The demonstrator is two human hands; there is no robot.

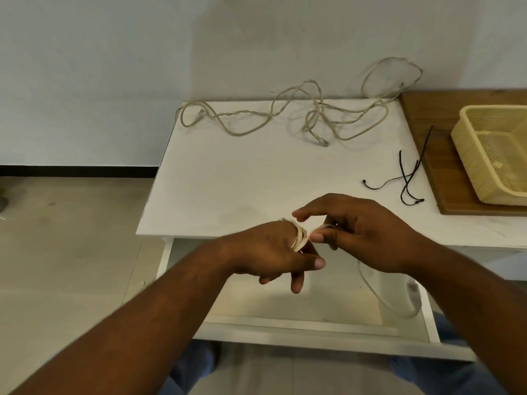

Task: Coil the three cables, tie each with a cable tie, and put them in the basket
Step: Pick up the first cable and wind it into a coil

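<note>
Fingers, left hand (265,252): pointed loosely downward and apart, not clenched; several turns of the cable (299,241) were wound round them, so they served as the form for the coil.
Fingers, right hand (368,238): thumb and forefinger were narrowed to a pinch on the strand, just beside the left hand's turns.
Cable's free end: it hung below the right hand in a slack curve, in front of the table (256,172), and ended in a plug (413,292).
Handling, judged: light, limp and thin, with some springiness. The turns would likely loosen if let go, so the bundle is best gripped across all its turns at once and the strand fed under slight tension.
Plug, judged: a small clip end that could snag, better left outside the coil.
Cable ties (410,178): thin black strips lay crossed at the table's right side, one reaching onto the wooden board (422,115). They looked flexible and easy to pick up by an end.
Basket (467,163): pale yellow perforated plastic, it sat on the board with nothing seen inside.
Loose cables (313,109): these lay tangled at the far edge, one loop resting against the wall. Where one ended and the next began could not be told.
Writing: no brand, label or lettering could be read anywhere.
</note>
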